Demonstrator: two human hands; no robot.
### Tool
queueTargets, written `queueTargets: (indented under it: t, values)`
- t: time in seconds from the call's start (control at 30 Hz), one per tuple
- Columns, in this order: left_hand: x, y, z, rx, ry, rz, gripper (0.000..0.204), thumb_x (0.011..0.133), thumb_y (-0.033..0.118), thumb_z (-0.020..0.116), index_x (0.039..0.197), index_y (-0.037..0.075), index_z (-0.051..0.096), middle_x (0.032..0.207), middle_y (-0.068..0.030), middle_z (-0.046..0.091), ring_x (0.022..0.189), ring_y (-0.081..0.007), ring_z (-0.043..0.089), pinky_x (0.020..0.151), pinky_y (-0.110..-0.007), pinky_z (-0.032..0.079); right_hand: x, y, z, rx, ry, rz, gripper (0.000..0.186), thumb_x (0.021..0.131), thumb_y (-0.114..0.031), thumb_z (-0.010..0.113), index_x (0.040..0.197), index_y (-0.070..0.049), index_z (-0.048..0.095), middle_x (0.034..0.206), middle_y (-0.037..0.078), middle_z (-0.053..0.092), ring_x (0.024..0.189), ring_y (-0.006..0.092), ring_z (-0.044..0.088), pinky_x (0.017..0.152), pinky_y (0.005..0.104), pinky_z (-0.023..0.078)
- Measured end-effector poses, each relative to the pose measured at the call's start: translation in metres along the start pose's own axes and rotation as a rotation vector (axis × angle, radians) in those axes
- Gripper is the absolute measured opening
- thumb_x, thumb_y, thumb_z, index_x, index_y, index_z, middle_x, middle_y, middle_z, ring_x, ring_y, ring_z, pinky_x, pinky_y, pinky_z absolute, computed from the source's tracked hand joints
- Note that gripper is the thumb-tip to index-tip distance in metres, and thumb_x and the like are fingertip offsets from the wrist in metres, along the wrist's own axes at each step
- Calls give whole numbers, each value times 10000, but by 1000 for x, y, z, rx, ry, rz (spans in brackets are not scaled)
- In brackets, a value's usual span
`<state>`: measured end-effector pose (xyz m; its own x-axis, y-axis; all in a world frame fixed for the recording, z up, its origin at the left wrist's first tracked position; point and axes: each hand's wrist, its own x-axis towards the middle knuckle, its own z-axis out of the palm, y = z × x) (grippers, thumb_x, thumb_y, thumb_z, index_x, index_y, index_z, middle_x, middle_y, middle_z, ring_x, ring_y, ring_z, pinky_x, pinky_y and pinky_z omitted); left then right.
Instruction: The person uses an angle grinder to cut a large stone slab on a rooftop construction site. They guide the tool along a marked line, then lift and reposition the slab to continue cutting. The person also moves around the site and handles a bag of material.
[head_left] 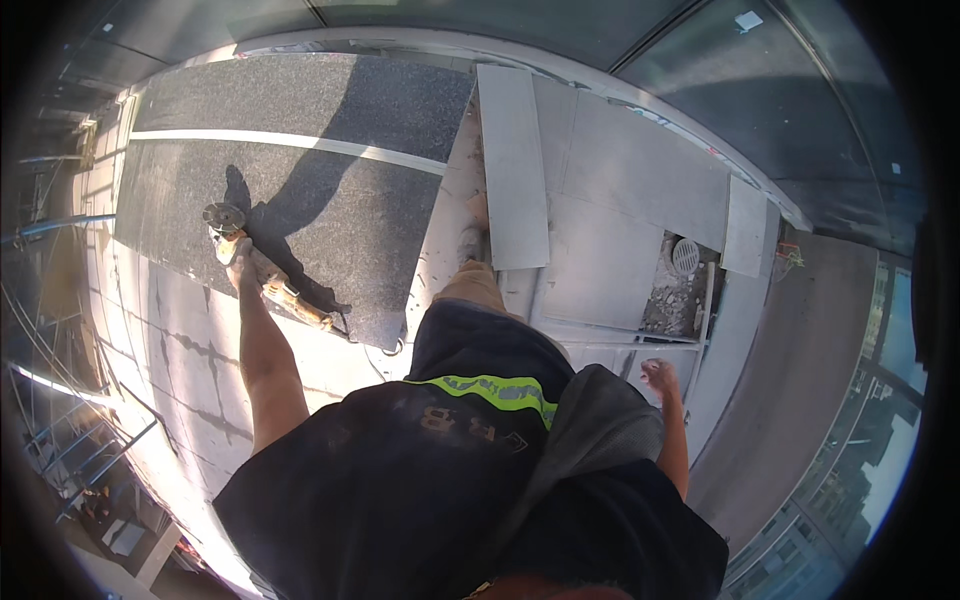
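Note:
At the left, my left hand (238,260) is wrapped round an angle grinder (284,294). Its round disc (223,215) is at the far end, and the orange and pale body slants back toward me, trailing a cord. The tool is over the dark grey speckled sheet (365,215), close to its near left edge, with its shadow beside it. Whether the disc touches the sheet, I cannot tell. My right hand (657,377) hangs at my right side with its fingers curled and nothing seen in them. Below it lie pale floor boards.
A white strip (290,138) crosses the dark sheet. Ahead of my foot lies a long pale board (513,165). At the right, a floor opening (665,310) holds rubble and a round drain grate (685,257). Dark glass panels (740,75) stand beyond; blue scaffold tubes (65,226) are far left.

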<state>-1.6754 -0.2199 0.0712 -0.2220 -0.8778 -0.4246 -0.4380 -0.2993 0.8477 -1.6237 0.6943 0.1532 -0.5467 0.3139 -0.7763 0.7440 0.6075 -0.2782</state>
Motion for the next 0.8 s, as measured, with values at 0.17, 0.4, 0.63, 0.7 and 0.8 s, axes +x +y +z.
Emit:
queueTargets:
  t: [0.17, 0.4, 0.63, 0.7, 0.8]
  values:
    - [22, -24, -23, 137, 18, -13, 740, 677, 372, 828, 1235, -35, 565, 1149, -149, 620, 993, -252, 616, 883, -364, 484, 51, -58, -50, -61, -143, -232, 221, 921, -186, 585, 1068, -26, 627, 910, 96, 681, 759, 177, 661, 619, 296, 504]
    - [-13, -21, -7, 469, -20, -52, 814, 659, 485, 808, 1224, -49, 569, 1207, -218, 604, 1119, -309, 593, 953, -388, 458, 111, -143, -92, 83, -87, 37, 263, 925, -210, 589, 1117, -31, 618, 992, 120, 667, 837, 217, 656, 693, 335, 518]
    - [-79, -35, -17, 810, 366, -80, 1065, 666, 633, 735, 1375, -78, 383, 1341, -287, 480, 1241, -381, 486, 1030, -431, 399, 178, -240, -148, 19, -66, 198, 308, 930, -234, 592, 1165, -37, 609, 1073, 143, 653, 914, 257, 650, 767, 374, 532]
    - [-142, -7, -17, 926, 646, -92, 993, 721, 665, 668, 1358, -40, 378, 1305, -262, 503, 1244, -415, 458, 1023, -456, 387, 221, -279, -171, -419, -280, 11, 314, 918, -196, 604, 1192, -43, 592, 1104, 150, 639, 934, 258, 646, 777, 372, 538]
    - [-232, 36, 28, 867, 856, -101, 697, 754, 420, 697, 1254, -26, 503, 1207, -259, 559, 1193, -384, 496, 1010, -437, 400, 294, -326, -218, -977, -485, -356, 385, 890, -89, 625, 1262, -54, 531, 1153, 160, 606, 962, 254, 636, 784, 365, 548]
